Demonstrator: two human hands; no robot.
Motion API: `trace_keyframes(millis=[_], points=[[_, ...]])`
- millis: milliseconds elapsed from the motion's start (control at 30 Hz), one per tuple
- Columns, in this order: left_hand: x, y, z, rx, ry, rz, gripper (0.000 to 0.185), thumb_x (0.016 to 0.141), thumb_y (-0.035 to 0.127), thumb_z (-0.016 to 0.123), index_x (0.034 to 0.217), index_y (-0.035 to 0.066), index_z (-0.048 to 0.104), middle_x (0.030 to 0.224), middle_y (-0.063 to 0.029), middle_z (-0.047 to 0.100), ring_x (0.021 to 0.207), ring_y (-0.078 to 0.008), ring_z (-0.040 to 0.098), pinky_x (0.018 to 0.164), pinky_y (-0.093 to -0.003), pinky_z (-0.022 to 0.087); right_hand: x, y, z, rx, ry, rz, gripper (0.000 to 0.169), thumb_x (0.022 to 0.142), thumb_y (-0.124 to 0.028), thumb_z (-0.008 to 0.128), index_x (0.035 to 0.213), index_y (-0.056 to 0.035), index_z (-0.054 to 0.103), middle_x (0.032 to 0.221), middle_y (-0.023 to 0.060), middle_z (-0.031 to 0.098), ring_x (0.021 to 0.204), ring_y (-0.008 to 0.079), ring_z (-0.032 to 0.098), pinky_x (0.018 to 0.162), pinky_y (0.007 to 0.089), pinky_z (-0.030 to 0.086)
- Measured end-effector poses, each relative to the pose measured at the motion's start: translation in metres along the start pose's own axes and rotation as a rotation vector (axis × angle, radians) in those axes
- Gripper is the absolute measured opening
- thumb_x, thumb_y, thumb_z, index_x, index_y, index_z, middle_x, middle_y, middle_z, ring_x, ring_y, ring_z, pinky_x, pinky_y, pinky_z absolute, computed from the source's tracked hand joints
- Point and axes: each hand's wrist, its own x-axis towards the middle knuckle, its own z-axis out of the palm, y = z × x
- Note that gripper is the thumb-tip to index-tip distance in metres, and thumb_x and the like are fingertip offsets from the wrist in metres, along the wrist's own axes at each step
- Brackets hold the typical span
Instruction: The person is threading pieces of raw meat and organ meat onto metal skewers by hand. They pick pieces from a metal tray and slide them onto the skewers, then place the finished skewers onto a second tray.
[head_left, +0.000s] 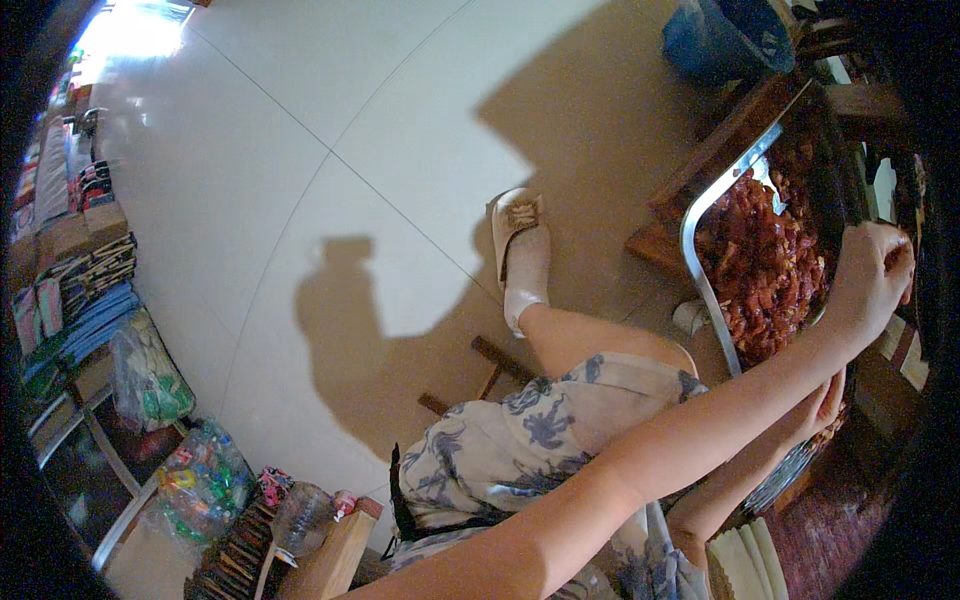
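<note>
A metal-rimmed tray (695, 247) at the right holds many glossy, dark red pieces that look like sauced meat, with a white piece of something among them. My left hand (874, 266) is over the tray's near right side, its fingers curled inward; whether anything is between them is hidden. Below it, my right hand (827, 401) shows partly behind my left forearm, its fingers bent, their grip unclear. Close under the right hand lies a bundle of thin, shiny rods (784, 474), with small reddish-brown pieces near its upper end.
A wooden table edge (660, 244) runs beside the tray, with a blue bucket (720, 45) beyond. My foot in a sandal (517, 225) rests on the tiled floor. Bags of plastic items (202, 480), a clear jar (302, 517) and stacked goods stand left. Folded pale cloth (750, 559) lies lower right.
</note>
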Motion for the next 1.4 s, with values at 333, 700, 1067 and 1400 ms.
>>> trace_keyframes(millis=[333,700,1067,1400], points=[[-0.029,-0.016,-0.007,0.716,-0.385,-0.279,0.009,0.067,0.007,0.064,0.067,-0.001,0.067,0.066,-0.0231,0.061,0.064,-0.0348,0.064,0.066,-0.0417,0.054,0.014,0.003,-0.006,0.345,0.133,0.136,0.034,0.091,-0.016,0.053,0.120,0.0015,0.049,0.113,0.0143,0.058,0.101,0.0234,0.058,0.086,0.0334,0.047],[-0.001,0.050,-0.059,1.582,-0.528,-0.043,0.021,0.079,0.008,0.059,0.097,0.003,0.067,0.091,-0.0203,0.065,0.088,-0.0331,0.064,0.080,-0.0389,0.049,0.000,-0.026,0.025,0.290,0.146,0.269,0.012,0.091,-0.014,0.058,0.097,-0.0044,0.062,0.071,-0.0069,0.052,0.054,-0.0008,0.038,0.044,0.0155,0.026],[0.010,0.047,-0.076,2.000,-0.792,0.027,0.024,0.073,0.010,0.066,0.096,0.007,0.068,0.088,-0.0186,0.065,0.081,-0.0332,0.064,0.075,-0.0370,0.050,-0.008,-0.026,0.019,0.381,0.060,0.300,0.012,0.090,-0.010,0.058,0.096,0.0000,0.062,0.068,-0.0048,0.053,0.058,0.0017,0.044,0.050,0.0173,0.034],[0.029,0.035,-0.073,1.054,-0.385,-0.363,0.015,0.089,0.012,0.059,0.098,0.000,0.060,0.091,-0.0060,0.064,0.082,-0.0136,0.062,0.071,-0.0243,0.048,-0.019,-0.027,0.013,0.316,-0.020,0.294,0.012,0.088,-0.010,0.060,0.092,0.0019,0.063,0.064,-0.0035,0.054,0.057,0.0025,0.045,0.050,0.0194,0.035]])
